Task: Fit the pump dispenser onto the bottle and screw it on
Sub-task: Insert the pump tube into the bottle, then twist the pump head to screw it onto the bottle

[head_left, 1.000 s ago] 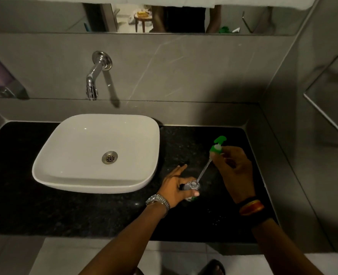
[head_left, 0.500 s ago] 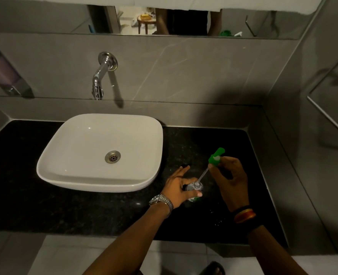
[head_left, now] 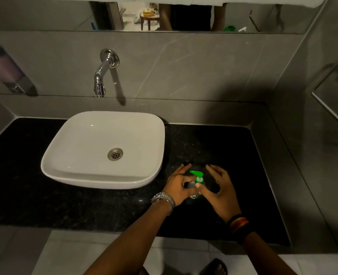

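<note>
A small clear bottle (head_left: 195,195) with a green label stands on the black counter (head_left: 84,205), right of the basin. My left hand (head_left: 179,184) wraps around its side. The green pump dispenser (head_left: 197,175) sits on the bottle's neck, spout pointing left. My right hand (head_left: 218,187) pinches the pump's collar between thumb and forefinger, the other fingers spread. The dip tube is hidden inside the bottle.
A white basin (head_left: 104,147) stands on the counter to the left, a chrome tap (head_left: 102,74) on the wall above it. A wall soap dispenser (head_left: 3,70) hangs at far left, a metal rail (head_left: 332,108) at right.
My right hand has lowered the pump from above the bottle; its tube slid inside and the head now sits on the neck. My left hand kept its hold on the bottle.
</note>
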The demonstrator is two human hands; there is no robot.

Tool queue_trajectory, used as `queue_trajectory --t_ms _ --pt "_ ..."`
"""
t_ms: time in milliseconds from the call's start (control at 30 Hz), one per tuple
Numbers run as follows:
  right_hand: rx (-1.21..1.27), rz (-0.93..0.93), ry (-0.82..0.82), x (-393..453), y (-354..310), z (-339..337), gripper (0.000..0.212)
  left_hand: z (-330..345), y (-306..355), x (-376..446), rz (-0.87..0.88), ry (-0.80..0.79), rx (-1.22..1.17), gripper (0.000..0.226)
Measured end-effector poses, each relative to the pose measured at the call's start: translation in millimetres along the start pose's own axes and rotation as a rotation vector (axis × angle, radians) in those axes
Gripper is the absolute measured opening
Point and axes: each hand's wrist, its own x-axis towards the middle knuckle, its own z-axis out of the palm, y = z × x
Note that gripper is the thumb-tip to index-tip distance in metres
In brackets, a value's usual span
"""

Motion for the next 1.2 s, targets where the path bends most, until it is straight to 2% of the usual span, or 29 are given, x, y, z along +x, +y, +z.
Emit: queue_trajectory --t_ms 67,133,200,333,467,533,633,767,867,933,1000,1100,1200 --pt "-0.066 -0.028 -0.081 5.5 -4.4 -4.7 0.065 -0.8 0.2 0.1 0.001 0.003 0.007 0.055" --pt "-0.212 -0.080 -0.125 10.2 -6.3 -4.0 0.051 -1.7 0.6 -0.4 0.004 -0.004 0.012 0.054" --pt "-0.292 -0.097 -0.104 14.3 -6.5 -2.6 0.035 -2.3 1.7 -0.9 -0.001 -0.016 0.002 0.052" --pt "-0.425 -0.089 -0.052 17.6 -7.9 1.2 0.023 -2.3 3.1 -0.9 -0.001 -0.025 0.006 0.054" --pt "-0.513 -0.041 0.032 18.9 -11.1 5.8 0.032 -2.2 2.9 -0.9 -0.007 -0.030 0.016 0.055" --pt "-0.509 -0.050 0.025 19.4 -9.4 4.7 0.028 -3.1 4.3 -1.3 -0.008 -0.047 0.019 0.054" --pt "-0.516 -0.156 -0.046 20.7 -7.7 3.4 0.024 -5.0 4.3 -0.5 -0.008 -0.048 0.027 0.050" --pt "-0.412 -0.152 -0.248 30.2 -8.4 -4.7 0.028 -4.2 4.1 -1.0 -0.012 -0.057 0.013 0.052" --pt "-0.498 -0.194 -0.275 34.1 -7.1 -10.0 0.031 -4.8 3.7 -1.2 -0.002 -0.050 -0.002 0.052" --pt "-0.548 -0.155 -0.231 31.0 -5.8 -8.3 0.041 -4.1 1.3 -0.1 0.017 -0.040 0.021 0.049" --pt "-0.565 -0.107 -0.117 24.7 -4.5 -4.1 0.045 -2.6 -0.6 0.6 0.026 -0.036 0.035 0.048" --pt "-0.611 -0.142 0.008 17.4 -3.4 2.2 0.032 -1.6 -0.1 0.7 0.011 -0.023 0.019 0.050" --pt "-0.580 -0.252 -0.041 17.3 -2.9 0.8 0.025 -2.6 0.6 1.3 0.004 -0.022 0.019 0.048"
